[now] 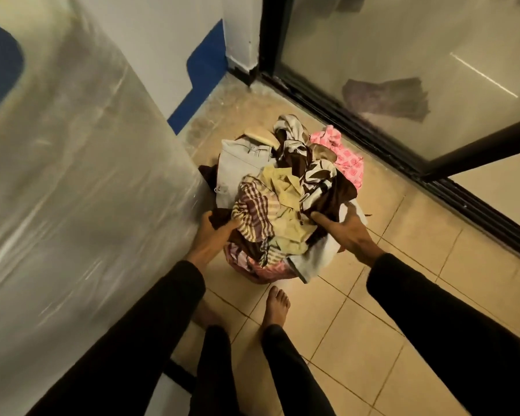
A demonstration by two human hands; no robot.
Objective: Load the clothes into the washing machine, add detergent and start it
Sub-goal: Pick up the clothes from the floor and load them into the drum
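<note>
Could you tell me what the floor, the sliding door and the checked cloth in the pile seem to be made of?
The floor looks like matte beige ceramic tile, going by its grid of grout lines. The sliding door seems to be glass in a dark, probably metal frame: it shows reflections. The checked cloth looks like thin woven fabric, perhaps cotton, crumpled in soft folds beside the left hand.
</note>
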